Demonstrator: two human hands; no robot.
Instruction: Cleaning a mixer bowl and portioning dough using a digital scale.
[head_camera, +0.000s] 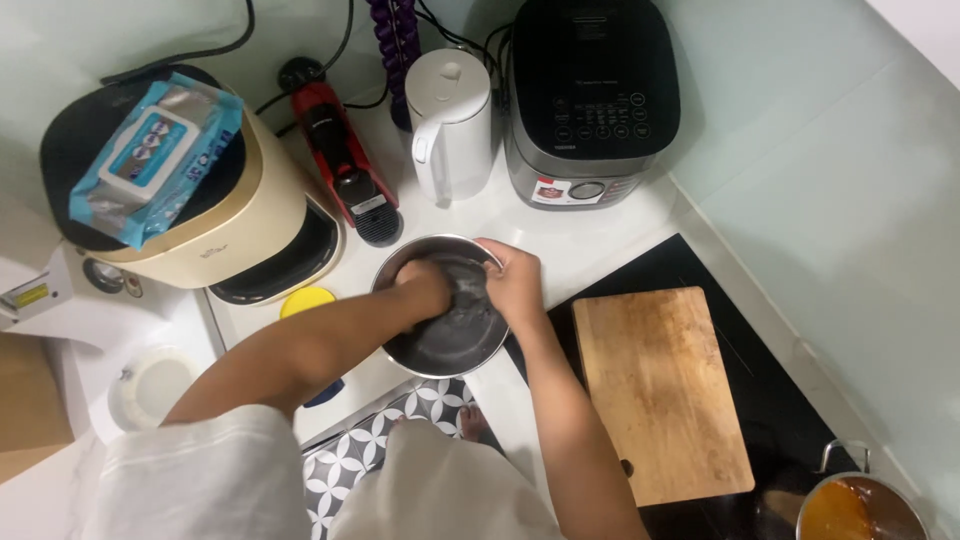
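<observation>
A round metal pot (452, 345) sits on the white counter in front of me, near its front edge. My left hand (425, 287) reaches down inside the pot, fingers curled against its inner wall; whether it holds anything is hidden. My right hand (513, 282) grips the pot's right rim, thumb over the edge. The inside of the pot looks dark and wet.
Behind the pot stand a white kettle (450, 125), a black-topped rice cooker (592, 100), a red coffee machine (345, 165) and a cream appliance (215, 215) with a blue wipes pack (155, 155) on top. A wooden cutting board (660, 390) lies on the black hob; a pot of orange liquid (860, 510) is at bottom right.
</observation>
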